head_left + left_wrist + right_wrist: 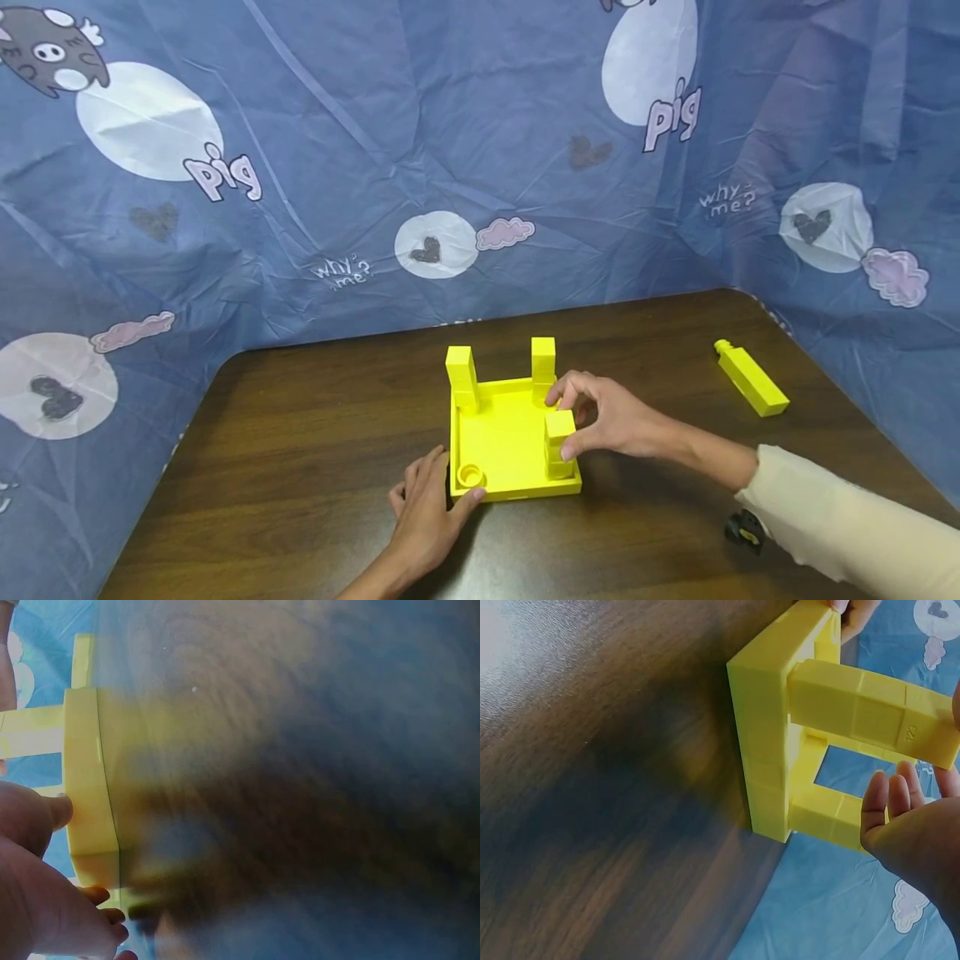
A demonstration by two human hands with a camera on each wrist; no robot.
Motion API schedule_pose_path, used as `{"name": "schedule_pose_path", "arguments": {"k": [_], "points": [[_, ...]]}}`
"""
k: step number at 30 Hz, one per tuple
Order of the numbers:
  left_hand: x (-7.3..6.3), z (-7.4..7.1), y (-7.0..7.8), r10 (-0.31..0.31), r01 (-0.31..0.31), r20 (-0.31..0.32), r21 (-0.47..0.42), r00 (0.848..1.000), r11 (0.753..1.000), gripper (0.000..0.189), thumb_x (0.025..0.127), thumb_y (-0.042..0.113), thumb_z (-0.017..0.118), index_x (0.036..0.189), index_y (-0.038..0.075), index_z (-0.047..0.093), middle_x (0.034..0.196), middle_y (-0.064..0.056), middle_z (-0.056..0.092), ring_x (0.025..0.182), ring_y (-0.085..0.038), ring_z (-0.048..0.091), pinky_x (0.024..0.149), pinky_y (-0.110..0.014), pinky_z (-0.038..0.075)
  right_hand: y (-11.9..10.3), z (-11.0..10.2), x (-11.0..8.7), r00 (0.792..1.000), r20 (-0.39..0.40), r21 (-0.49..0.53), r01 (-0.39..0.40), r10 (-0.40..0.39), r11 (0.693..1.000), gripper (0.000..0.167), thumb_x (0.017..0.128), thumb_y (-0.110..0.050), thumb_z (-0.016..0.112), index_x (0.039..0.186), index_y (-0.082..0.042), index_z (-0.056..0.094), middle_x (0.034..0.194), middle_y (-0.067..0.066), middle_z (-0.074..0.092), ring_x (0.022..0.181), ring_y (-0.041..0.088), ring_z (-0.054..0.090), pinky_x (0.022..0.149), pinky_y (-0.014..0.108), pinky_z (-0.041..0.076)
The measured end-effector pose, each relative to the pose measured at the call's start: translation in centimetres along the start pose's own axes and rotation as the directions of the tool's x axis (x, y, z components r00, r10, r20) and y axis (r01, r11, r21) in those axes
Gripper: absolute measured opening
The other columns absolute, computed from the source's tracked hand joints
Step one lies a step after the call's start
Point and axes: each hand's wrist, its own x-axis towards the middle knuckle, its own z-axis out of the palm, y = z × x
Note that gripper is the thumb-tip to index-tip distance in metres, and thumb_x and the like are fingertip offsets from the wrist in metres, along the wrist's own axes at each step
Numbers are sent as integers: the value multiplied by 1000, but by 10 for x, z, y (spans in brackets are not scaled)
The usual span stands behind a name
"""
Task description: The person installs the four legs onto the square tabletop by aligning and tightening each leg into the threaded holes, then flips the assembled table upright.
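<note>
A yellow square base (pixel 502 446) with a raised rim lies on the table, three blocky legs standing up from its corners. My right hand (pixel 618 417) pinches the upper part of the near right leg (pixel 559 442) between thumb and fingers; that leg (pixel 877 705) shows small raised marks in the right wrist view. At the near left corner is a round socket (pixel 471 476) with no leg in it. Beside that corner my left hand (pixel 427 512) holds the base, thumb (pixel 60 811) on the rim and fingers along the left side.
Far to the right on the brown wooden table (pixel 300 467) lies a loose yellow leg (pixel 752 381), its threaded end pointing away. Behind and around the table hangs a blue printed cloth (pixel 360 150). A black device (pixel 745 530) sits at the right wrist.
</note>
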Motion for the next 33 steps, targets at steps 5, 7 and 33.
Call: {"name": "schedule_pose_path", "arguments": {"k": [5, 7, 33], "points": [[0, 0, 0, -1, 1, -3, 5, 1000, 1000, 61, 90, 41, 65, 136, 6, 46, 146, -16, 39, 132, -34, 30, 94, -59, 16, 2, -1, -1, 1000, 12, 13, 7, -7, 1000, 41, 69, -16, 87, 94, -11, 55, 115, 12, 59, 95, 28, 54, 78, 39, 49], [0, 1, -1, -3, 3, -6, 9, 1000, 1000, 60, 90, 40, 66, 136, 6, 47, 146, -16, 40, 132, -34, 31, 94, -59, 16, 3, -4, -2, 999, 48, 24, 14, -15, 1000, 45, 70, -19, 87, 105, -12, 59, 117, 10, 57, 99, 29, 52, 79, 39, 49], [1, 2, -1, -15, 15, -6, 20, 1000, 1000, 60, 90, 39, 66, 136, 7, 47, 146, -15, 39, 132, -33, 30, 95, -58, 16, -2, -12, 3, 989, 145, -3, 39, -39, 999, 39, 75, -15, 82, 112, -18, 69, 119, 0, 60, 111, 23, 47, 82, 43, 45]]}}
